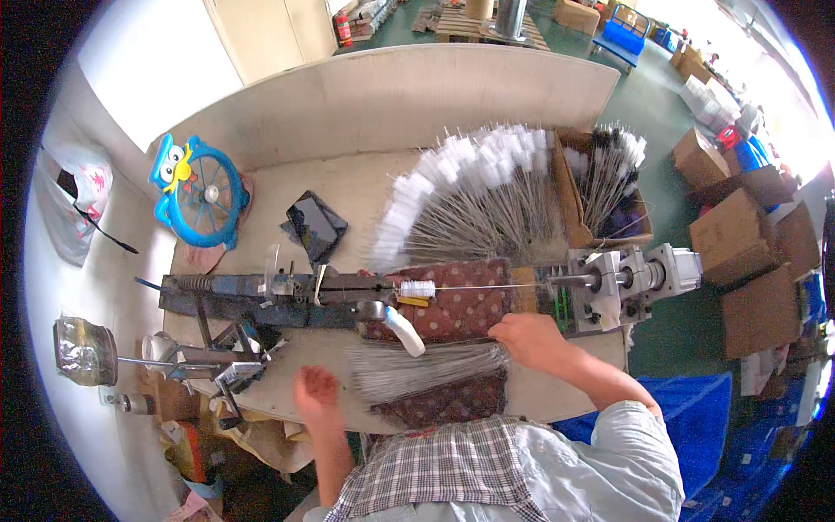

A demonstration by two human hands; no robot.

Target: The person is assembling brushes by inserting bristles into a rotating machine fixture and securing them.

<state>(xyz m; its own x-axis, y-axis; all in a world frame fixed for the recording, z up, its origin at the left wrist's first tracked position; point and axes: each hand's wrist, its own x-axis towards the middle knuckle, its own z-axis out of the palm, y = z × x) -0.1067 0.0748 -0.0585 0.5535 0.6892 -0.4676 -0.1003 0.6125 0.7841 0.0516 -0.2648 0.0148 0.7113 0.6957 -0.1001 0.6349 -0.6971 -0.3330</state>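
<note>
My right hand (528, 340) is closed in a pinch at the right ends of a bundle of thin metal wires (426, 370). Whatever lies between its fingertips is too small to make out. My left hand (317, 393) hovers over the front edge of the bench, left of the bundle, its fingers smeared by motion. Behind the wires, a white-bristled brush (417, 290) on a straight wire stem lies in line with the metal spindle (584, 280) of a bench machine. A lever with a white grip (404, 331) points toward me beside the brush.
Many finished white brushes (487, 191) fan out at the back, next to a cardboard box (570, 196) of dark and white ones. A blue cartoon-shaped fan (207, 193) and a black phone-like slab (315, 228) are at left. A clamp device (217, 361) juts near my left arm.
</note>
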